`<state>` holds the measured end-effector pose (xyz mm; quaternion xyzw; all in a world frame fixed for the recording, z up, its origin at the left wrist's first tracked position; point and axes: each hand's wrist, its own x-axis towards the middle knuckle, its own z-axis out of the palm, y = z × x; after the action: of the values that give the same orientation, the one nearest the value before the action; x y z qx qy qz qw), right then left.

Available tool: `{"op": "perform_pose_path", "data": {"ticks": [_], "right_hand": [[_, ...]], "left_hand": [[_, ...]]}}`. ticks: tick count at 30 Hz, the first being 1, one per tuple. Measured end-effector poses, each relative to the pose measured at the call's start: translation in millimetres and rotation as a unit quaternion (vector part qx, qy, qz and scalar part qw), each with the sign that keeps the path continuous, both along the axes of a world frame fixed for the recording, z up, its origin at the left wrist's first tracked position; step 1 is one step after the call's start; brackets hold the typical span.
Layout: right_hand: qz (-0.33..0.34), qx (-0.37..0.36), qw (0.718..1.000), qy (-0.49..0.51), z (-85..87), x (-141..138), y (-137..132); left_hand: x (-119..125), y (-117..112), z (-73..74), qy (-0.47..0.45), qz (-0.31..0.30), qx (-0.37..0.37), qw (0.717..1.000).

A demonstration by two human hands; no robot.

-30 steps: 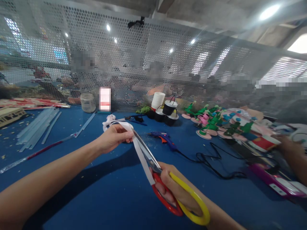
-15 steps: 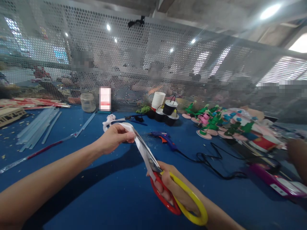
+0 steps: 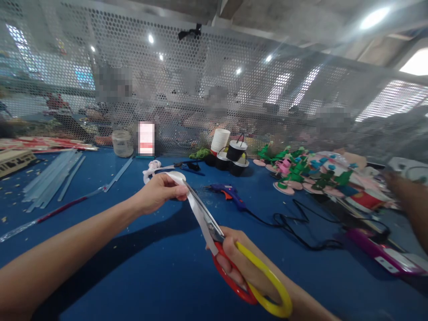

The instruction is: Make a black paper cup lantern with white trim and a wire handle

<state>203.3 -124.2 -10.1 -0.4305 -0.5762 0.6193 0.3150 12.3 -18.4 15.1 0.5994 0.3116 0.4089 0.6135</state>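
Observation:
My left hand (image 3: 163, 192) pinches a white ribbon (image 3: 198, 213) between thumb and fingers. The strip hangs down toward my right hand (image 3: 234, 254), which grips scissors (image 3: 209, 218) with one red and one yellow handle. The blades point up and left along the ribbon, their tips close to my left fingertips. Blades look nearly closed. Whether the ribbon lies between them or beside them is hard to tell. More white ribbon (image 3: 154, 166) lies bunched on the table behind my left hand.
A blue glue gun (image 3: 230, 196) with a black cord lies ahead. Glue sticks (image 3: 53, 178), a jar (image 3: 122, 143), black buckets (image 3: 236, 150) and green felt pieces (image 3: 299, 171) stand around the blue table (image 3: 140, 276). A purple power strip (image 3: 384, 254) and another person's arm (image 3: 409, 203) are right.
The scissors and my right hand have shifted slightly down and right, with the blades closer together. My left hand stays put. The other person's arm reaches further in.

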Motion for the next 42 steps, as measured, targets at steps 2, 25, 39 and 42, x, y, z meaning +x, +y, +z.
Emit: {"op": "perform_pose_path", "data": {"ticks": [2,25,39,42], "right_hand": [[0.014,0.014,1.0,-0.005,-3.7,2.2,2.0],[-0.024,-0.022,0.999,0.023,-0.9,-3.3,0.9],[0.004,-0.029,0.999,0.02,-2.3,-0.6,2.2],[0.008,-0.021,0.999,0.023,-3.4,-0.8,1.6]], "left_hand": [[-0.3,0.0,-0.3,0.001,0.002,-0.004,1.0],[-0.3,-0.4,-1.7,-0.006,-0.039,-0.014,0.999],[-5.7,1.0,3.4,-0.062,-0.009,-0.057,0.996],[-4.9,1.3,3.8,-0.068,0.006,-0.053,0.996]]}}
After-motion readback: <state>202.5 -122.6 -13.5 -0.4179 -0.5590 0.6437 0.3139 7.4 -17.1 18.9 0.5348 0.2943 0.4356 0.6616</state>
